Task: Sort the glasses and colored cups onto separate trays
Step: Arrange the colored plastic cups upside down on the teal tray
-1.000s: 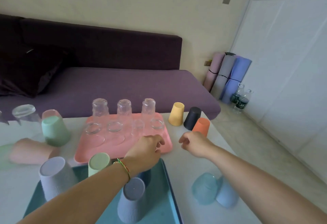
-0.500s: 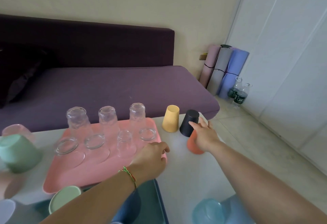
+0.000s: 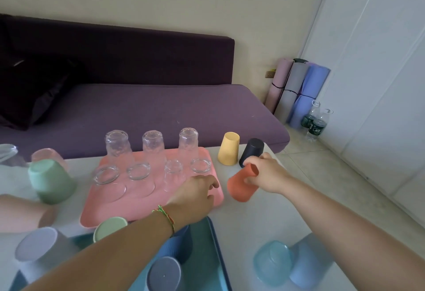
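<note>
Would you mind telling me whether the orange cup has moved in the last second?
Yes. The orange cup, then upside down beside the black cup, is now tilted in the right hand, nearer the pink tray.

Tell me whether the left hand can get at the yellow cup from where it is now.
Probably yes. The left hand rests open on the pink tray's near right corner, and the yellow cup stands just beyond that tray on bare table. Only the orange cup, tilted in the right hand, crowds that path.
</note>
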